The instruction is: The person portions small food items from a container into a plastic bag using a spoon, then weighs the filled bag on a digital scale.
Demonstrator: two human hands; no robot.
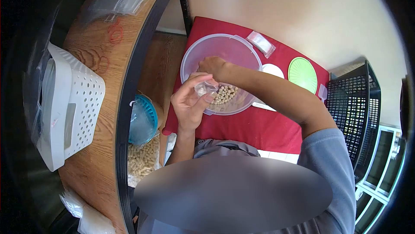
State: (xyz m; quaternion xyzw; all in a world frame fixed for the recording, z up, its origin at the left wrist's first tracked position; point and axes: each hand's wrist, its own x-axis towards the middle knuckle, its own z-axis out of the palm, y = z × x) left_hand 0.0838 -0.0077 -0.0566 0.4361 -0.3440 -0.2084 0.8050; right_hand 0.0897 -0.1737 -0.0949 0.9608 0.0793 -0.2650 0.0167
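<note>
Clear plastic was pinched between the thumb and fingers of your left hand (189,106): a small container (205,88), held above the near-left part of the translucent tub (216,46). Your right hand (212,67) was just beyond it, over the tub, fingers bent; whether they gripped anything could not be determined. Small beige pieces (225,94) lay on the tub floor, right of the container.

Surroundings: the tub stood on a red cloth (270,126). A clear packet (261,44) lay just beside its far-right rim, a green lid (302,75) farther right. A black basket (352,108) stood at far right; a white perforated basket (87,104) sat on the wooden surface (108,123) to your left.
</note>
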